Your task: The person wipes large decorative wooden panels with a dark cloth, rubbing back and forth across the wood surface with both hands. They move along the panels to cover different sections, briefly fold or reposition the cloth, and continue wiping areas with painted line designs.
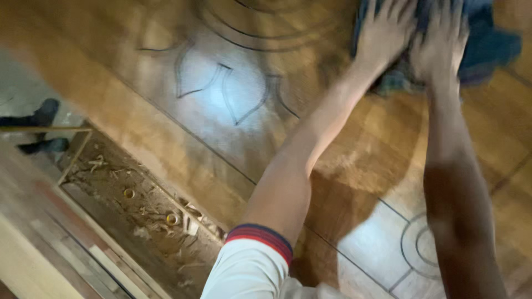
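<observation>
White sleeve [249,271] with a red and dark cuff sits nearest the lens, on the left arm. Both arms reach forward across the wooden surface [183,144], a varnished panel cut with leaf-shaped and circular grooves. Left hand [385,33] and right hand [438,47] lie side by side, fingers spread flat, palms pressing down on a dark blue cloth [490,44] near the far edge of the panel. Neither hand is closed round it; flat palms would put even weight over the cloth, judging by the posture. Frame is motion-blurred at the hands. Below left, a recessed channel [138,210] holds wood shavings and two small brass-coloured rings. Dark shoes [39,116] stand on the floor at far left.
</observation>
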